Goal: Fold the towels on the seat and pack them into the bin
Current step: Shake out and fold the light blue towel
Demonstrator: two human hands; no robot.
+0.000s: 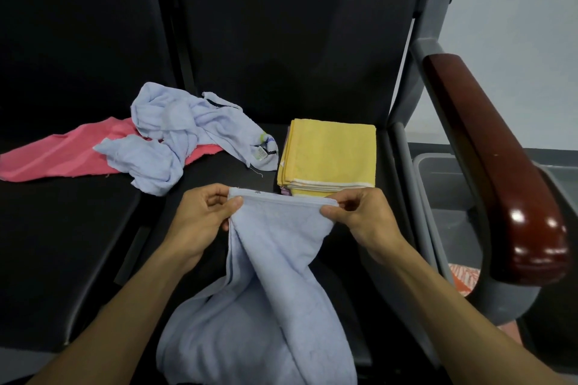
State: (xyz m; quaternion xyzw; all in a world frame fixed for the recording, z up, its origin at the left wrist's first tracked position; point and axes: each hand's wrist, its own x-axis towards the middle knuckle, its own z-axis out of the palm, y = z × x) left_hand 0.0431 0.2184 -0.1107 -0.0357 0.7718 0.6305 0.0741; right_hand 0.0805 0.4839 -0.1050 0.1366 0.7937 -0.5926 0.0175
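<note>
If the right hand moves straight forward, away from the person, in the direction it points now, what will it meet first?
Most likely the folded yellow towel stack, which lies on the seat just beyond the right hand. The hand pinches the light blue towel and may be raised, so it could pass above the stack; depth is unclear.

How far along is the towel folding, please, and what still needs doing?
Done: a folded stack with a yellow towel on top sits on the seat. In hand: the left hand and right hand pinch the top edge of a blue towel. Left: the crumpled blue towel and pink towel, then packing everything into the grey bin.
</note>
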